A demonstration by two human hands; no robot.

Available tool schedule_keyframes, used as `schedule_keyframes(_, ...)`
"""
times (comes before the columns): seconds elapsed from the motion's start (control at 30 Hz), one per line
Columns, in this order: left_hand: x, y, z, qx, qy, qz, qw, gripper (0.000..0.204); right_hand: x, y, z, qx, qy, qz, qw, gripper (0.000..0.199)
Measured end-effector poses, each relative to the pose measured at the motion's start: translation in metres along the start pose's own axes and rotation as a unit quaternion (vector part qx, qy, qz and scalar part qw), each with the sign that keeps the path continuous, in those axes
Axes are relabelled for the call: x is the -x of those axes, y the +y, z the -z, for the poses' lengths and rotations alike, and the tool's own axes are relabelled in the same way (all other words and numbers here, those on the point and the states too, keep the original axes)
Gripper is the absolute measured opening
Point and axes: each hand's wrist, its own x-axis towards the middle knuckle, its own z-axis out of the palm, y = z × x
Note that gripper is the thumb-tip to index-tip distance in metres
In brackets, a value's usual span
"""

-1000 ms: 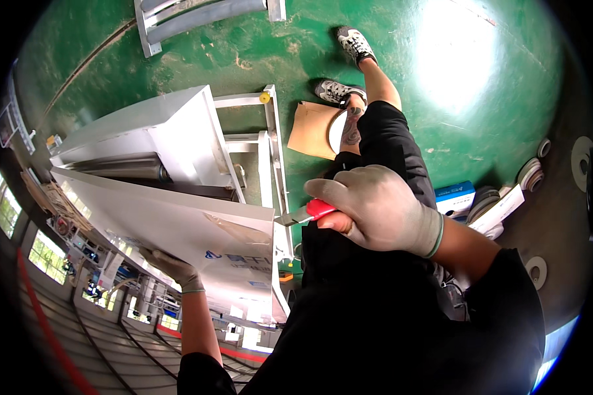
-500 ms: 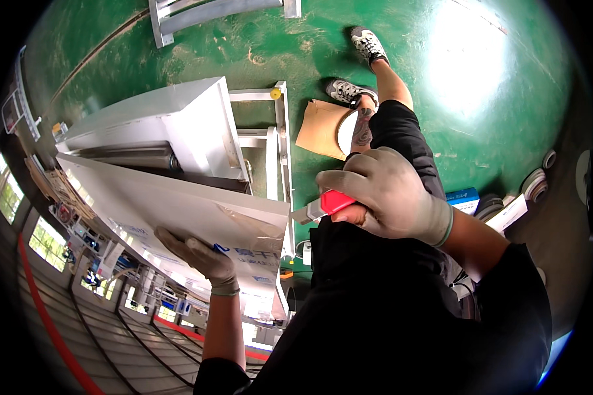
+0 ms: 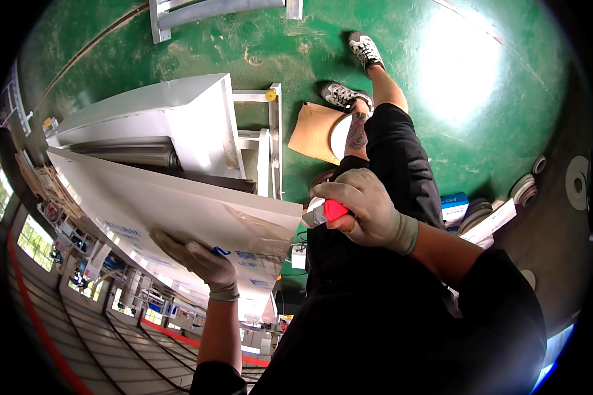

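A long white panel (image 3: 171, 204) with blue printing and clear film at one end lies across the left half of the view, tilted. My gloved left hand (image 3: 201, 262) rests against its printed face, fingers stretched out and holding nothing. In my gloved right hand (image 3: 374, 210) is a utility knife (image 3: 335, 210) with a red handle, fingers wrapped round it. Its grey blade points left at the panel's near right end; whether it touches the edge I cannot tell. Part of the handle is hidden by my fingers.
Behind the panel stands a white machine housing (image 3: 197, 122) with a metal roller (image 3: 135, 151) and a white frame (image 3: 277, 145). Cardboard (image 3: 313, 131) lies on the green floor (image 3: 277, 59) by my feet. To the right are a blue box (image 3: 454, 205) and several round discs (image 3: 524, 191).
My right hand with the knife has moved slightly down and left, and the blade is still by the panel's end. The left hand stays flat on the panel.
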Motion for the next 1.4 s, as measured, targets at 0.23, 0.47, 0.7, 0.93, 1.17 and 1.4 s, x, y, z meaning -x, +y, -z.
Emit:
schedule_keyframes(0.23, 0.0, -0.001, -0.002, -0.002, 0.001, -0.003, 1.0, 0.071, -0.029, -0.027, 0.067, 0.069, -0.088, -0.008, 0.994, 0.051)
schedule_keyframes(0.47, 0.001, -0.001, -0.001, 0.001, 0.003, 0.002, 1.0, 0.071, -0.07, -0.036, 0.111, 0.15, -0.205, 0.042, 0.966, 0.046)
schedule_keyframes(0.7, 0.003, -0.005, 0.0, -0.004, 0.005, -0.008, 1.0, 0.071, -0.076, -0.039, 0.113, 0.171, -0.214, 0.045, 0.961, 0.045)
schedule_keyframes(0.93, 0.002, -0.003, -0.001, 0.0, -0.006, -0.004, 1.0, 0.073, -0.026, -0.03, 0.066, -0.139, -0.129, -0.09, 0.978, 0.044)
schedule_keyframes(1.17, 0.001, -0.002, 0.002, 0.013, -0.002, -0.005, 1.0, 0.075, -0.026, -0.03, 0.065, -0.215, -0.157, -0.144, 0.953, 0.04)
schedule_keyframes(1.4, 0.002, -0.003, 0.0, 0.008, -0.007, -0.005, 1.0, 0.076, -0.044, -0.031, 0.086, -0.237, -0.263, -0.219, 0.909, 0.049)
